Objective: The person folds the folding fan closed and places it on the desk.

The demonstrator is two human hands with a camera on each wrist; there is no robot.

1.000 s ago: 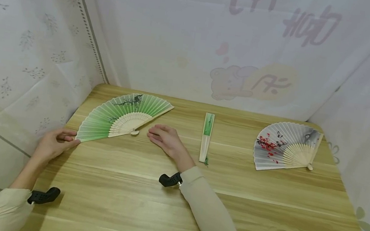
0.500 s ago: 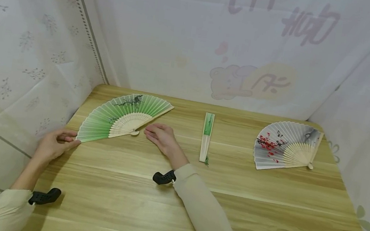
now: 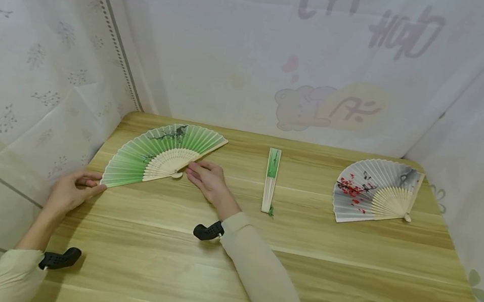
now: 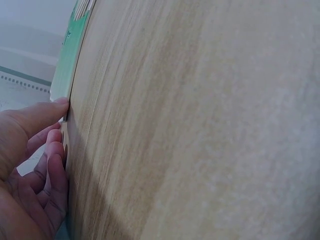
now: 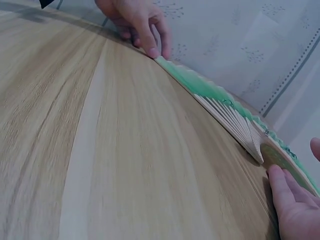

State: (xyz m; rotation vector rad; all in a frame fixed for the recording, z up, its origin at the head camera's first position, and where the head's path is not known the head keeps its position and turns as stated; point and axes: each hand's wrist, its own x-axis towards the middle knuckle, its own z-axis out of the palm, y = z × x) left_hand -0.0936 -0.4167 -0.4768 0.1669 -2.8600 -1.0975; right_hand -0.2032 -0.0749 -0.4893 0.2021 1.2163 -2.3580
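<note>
An unfolded green folding fan [image 3: 130,161] with a dark branch print lies at the table's far left. My left hand [image 3: 70,193] pinches its left corner; in the left wrist view the thumb [image 4: 47,111] lies on the fan's edge. At the fan's other end, the fingertips of my right hand [image 3: 211,181] touch or nearly touch the outer rib by the pivot. In the right wrist view the right hand's fingers [image 5: 281,187] rest beside that rib, thumb raised apart. Between the far fans, a folded green fan [image 3: 271,180] with a green tassel lies upright in view.
A grey folding fan [image 3: 358,192] with red blossoms lies spread at the table's right. The wooden table [image 3: 152,272] meets a printed curtain [image 3: 216,66] at the back, with more curtains at both sides. Black wrist cameras [image 3: 208,230] hang from both sleeves.
My right hand has moved left and slightly away from me, up to the green fan's outer rib near the pivot. The left hand keeps its place at the fan's corner.
</note>
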